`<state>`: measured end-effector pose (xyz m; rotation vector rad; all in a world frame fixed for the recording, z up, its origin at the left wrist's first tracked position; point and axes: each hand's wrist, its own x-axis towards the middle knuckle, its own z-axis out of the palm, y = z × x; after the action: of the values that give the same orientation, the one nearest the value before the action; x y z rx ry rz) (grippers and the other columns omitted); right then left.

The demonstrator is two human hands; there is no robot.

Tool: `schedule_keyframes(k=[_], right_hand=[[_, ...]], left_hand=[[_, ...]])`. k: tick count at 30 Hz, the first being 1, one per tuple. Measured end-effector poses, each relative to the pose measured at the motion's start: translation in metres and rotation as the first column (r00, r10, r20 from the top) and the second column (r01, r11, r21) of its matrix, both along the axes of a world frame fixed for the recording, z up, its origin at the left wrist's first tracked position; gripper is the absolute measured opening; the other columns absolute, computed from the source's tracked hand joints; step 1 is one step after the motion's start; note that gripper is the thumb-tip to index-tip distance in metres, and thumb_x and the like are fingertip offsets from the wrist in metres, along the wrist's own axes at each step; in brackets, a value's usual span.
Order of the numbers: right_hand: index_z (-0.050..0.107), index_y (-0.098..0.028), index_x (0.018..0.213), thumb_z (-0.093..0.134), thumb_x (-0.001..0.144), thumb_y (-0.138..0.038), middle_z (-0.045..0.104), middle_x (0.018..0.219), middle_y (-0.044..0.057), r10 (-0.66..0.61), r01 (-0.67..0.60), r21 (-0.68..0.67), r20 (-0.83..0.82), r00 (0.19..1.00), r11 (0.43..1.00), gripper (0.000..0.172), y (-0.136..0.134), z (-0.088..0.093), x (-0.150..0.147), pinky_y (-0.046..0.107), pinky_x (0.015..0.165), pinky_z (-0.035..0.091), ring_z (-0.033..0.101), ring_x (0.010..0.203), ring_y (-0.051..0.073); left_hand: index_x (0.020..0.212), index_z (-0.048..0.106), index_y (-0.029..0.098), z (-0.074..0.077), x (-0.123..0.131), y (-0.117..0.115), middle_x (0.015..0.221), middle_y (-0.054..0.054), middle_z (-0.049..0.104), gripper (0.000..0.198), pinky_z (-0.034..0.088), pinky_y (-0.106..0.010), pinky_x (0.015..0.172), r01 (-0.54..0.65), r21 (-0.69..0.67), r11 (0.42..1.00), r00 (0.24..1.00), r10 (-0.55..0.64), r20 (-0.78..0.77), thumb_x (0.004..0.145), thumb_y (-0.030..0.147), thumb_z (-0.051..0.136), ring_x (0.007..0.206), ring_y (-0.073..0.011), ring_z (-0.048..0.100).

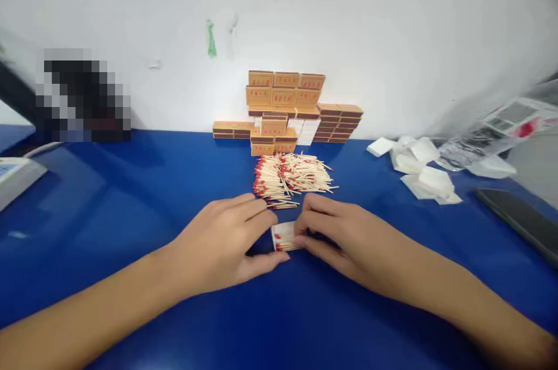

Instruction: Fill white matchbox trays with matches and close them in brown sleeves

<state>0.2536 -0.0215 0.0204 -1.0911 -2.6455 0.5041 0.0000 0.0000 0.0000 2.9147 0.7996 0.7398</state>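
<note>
A small white matchbox tray [285, 229] lies on the blue table between my hands, with several red-tipped matches [286, 246] along its near side. My left hand [231, 236] holds the tray's left end, thumb at the near edge and fingers at the far edge. Over the right part of the tray, my right hand [337, 230] is closed in a pinch on a match whose red head [278, 236] shows inside; the fingertips hide much of it. Just beyond my hands lies a heap of loose matches [296, 175], most heads pointing left.
Stacked orange-brown matchboxes [283, 99] stand against the white wall behind the heap. White paper-like pieces [421, 163] and a clear plastic bag [488, 128] lie at the right, near a dark flat object [518, 216]. A white device [20, 178] sits at the left edge.
</note>
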Motion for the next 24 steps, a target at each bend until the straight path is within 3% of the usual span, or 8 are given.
schedule_keyframes(k=[5,9,15,24], right_hand=[[0.067,-0.019,0.100,0.060,0.105,-0.018,0.061,0.092,0.003,-0.075,0.090,0.092,-0.158,0.985,0.992,0.009,0.009,-0.002,-0.004,0.028,0.068,0.045,0.060,0.076,0.016],[0.067,-0.019,0.111,0.068,0.100,-0.020,0.064,0.094,0.004,-0.202,0.222,0.150,-0.142,0.969,0.963,0.011,0.021,-0.012,-0.004,0.030,0.066,0.044,0.060,0.077,0.018],[0.064,-0.020,0.095,0.069,0.102,-0.027,0.064,0.091,0.002,-0.254,0.259,0.040,-0.098,0.962,0.965,0.010,0.031,-0.017,-0.010,0.029,0.067,0.042,0.058,0.077,0.017],[0.060,-0.020,0.097,0.050,0.108,-0.020,0.069,0.101,0.008,-0.229,0.231,-0.031,0.048,0.972,0.972,0.014,0.031,-0.005,0.011,0.032,0.074,0.049,0.066,0.086,0.022]], left_hand=[[0.096,0.070,0.014,0.003,-0.002,-0.003,0.080,-0.001,0.063,0.028,0.045,-0.035,0.064,0.033,-0.027,0.999,0.999,-0.033,0.002,0.096,0.042,0.073,0.071,-0.0187,0.058],[0.096,0.069,0.015,0.003,-0.001,-0.006,0.080,0.000,0.063,0.027,0.046,-0.033,0.064,0.103,-0.063,0.993,0.995,-0.102,0.018,0.094,0.041,0.075,0.068,-0.0167,0.058],[0.096,0.070,0.015,0.002,-0.002,-0.004,0.079,0.000,0.064,0.028,0.044,-0.032,0.064,0.071,-0.109,0.992,0.997,-0.073,-0.009,0.095,0.043,0.074,0.069,-0.0169,0.061],[0.097,0.074,0.017,0.006,-0.005,0.002,0.075,0.002,0.067,0.026,0.041,-0.028,0.059,-0.072,-0.204,0.976,0.997,0.071,-0.016,0.091,0.042,0.077,0.062,-0.0146,0.060]])
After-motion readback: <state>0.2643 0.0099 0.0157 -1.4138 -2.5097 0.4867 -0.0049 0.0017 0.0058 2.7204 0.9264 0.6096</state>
